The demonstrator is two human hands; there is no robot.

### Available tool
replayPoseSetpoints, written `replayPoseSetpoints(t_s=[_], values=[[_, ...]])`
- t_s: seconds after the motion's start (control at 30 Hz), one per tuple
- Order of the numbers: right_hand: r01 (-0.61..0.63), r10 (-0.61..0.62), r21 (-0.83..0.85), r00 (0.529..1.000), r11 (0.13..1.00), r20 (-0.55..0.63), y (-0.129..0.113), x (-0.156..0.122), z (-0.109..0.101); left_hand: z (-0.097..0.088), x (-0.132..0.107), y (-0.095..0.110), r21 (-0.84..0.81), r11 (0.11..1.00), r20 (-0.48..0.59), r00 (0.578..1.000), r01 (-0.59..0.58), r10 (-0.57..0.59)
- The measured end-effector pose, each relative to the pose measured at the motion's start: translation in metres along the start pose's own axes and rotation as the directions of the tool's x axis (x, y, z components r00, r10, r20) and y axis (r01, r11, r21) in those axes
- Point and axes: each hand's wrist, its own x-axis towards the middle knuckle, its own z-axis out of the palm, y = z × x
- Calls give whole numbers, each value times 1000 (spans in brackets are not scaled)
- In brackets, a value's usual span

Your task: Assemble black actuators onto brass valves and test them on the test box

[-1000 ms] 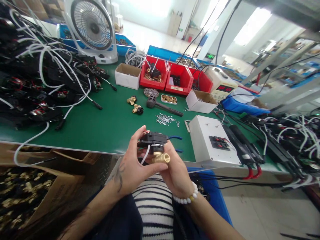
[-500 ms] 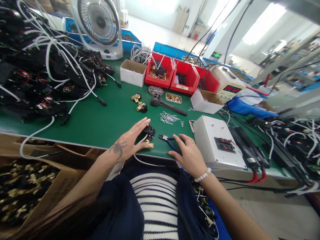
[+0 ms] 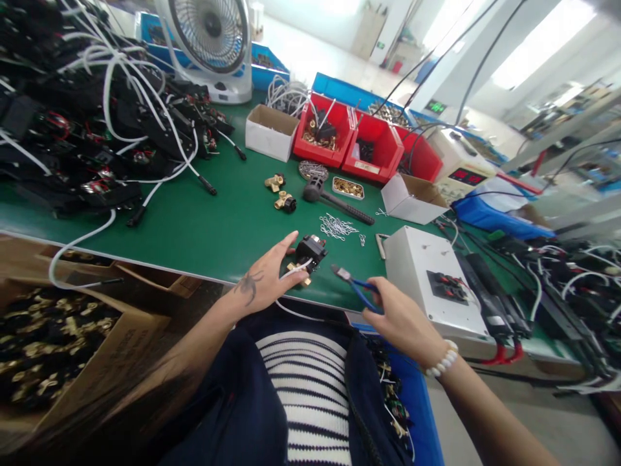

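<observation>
My left hand (image 3: pixel 266 285) rests at the near edge of the green mat (image 3: pixel 204 226), fingers stretched out and touching a black valve unit with a brass fitting (image 3: pixel 306 254) and a white wire. My right hand (image 3: pixel 400 317) is closed around the blue handles of a pair of pliers (image 3: pixel 356 285), lifted just off the mat, jaws pointing left toward the valve unit. A small heap of thin wire clips (image 3: pixel 336 226) lies just beyond.
Two brass fittings (image 3: pixel 281 193), a black mallet (image 3: pixel 334 200), red bins (image 3: pixel 352 139), cardboard boxes and a white switch box (image 3: pixel 431 275) stand on the mat. A pile of black wired units (image 3: pixel 82 123) fills the left. A fan (image 3: pixel 211 39) stands behind. A carton of brass parts (image 3: pixel 48 343) sits below left.
The valve unit was set down from both hands onto the mat. My right hand moved to the pliers and picked them up; my left hand stayed on the unit.
</observation>
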Motion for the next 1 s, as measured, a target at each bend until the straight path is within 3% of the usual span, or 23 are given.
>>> replayPoseSetpoints(t_s=[0.07,0.17,0.23,0.27,0.37,0.43,0.5,0.63,0.67,0.7,0.77,0.83,0.9,0.97,1.0], values=[[34,-6,118,974,992,-227,-2,-3,-11,7,-5,3,57,998,-78,996,41,-37],[212,-68,187,816,959,-575,-10,-1,-17,15,-9,9,140,990,-164,986,28,-5],[295,-121,151,731,944,-671,-14,6,-11,17,-8,10,151,988,-156,987,-9,33],[312,-159,125,742,942,-651,-16,11,-6,17,-7,10,150,988,-141,989,-29,50],[297,-278,-6,885,955,-374,-15,25,6,13,-4,5,143,986,-93,991,-82,96],[285,-291,-62,925,957,-244,-13,30,6,10,-2,1,132,985,-69,991,-107,117],[285,-276,-16,910,958,-311,-12,30,0,9,-2,-2,120,985,-54,990,-124,131],[328,-215,65,745,942,-632,-11,27,-7,9,-1,-6,97,986,-44,989,-139,144],[326,-231,40,746,944,-625,-11,27,-5,9,-1,-7,93,986,-42,988,-141,145],[317,-262,3,789,948,-555,-11,29,-2,9,-1,-7,91,986,-40,988,-142,147],[307,-320,-89,900,947,-296,-10,32,3,9,-1,-7,88,986,-35,988,-144,148],[320,-336,-120,930,940,-150,-11,34,4,8,-1,-6,89,986,-28,989,-143,146],[326,-327,-50,902,944,-283,-13,33,1,8,0,-6,90,986,-20,990,-141,143],[328,-272,27,824,944,-498,-15,31,-1,7,0,-6,91,986,-14,990,-138,140],[319,-253,31,803,947,-540,-16,30,0,7,0,-6,92,986,-11,990,-137,138]])
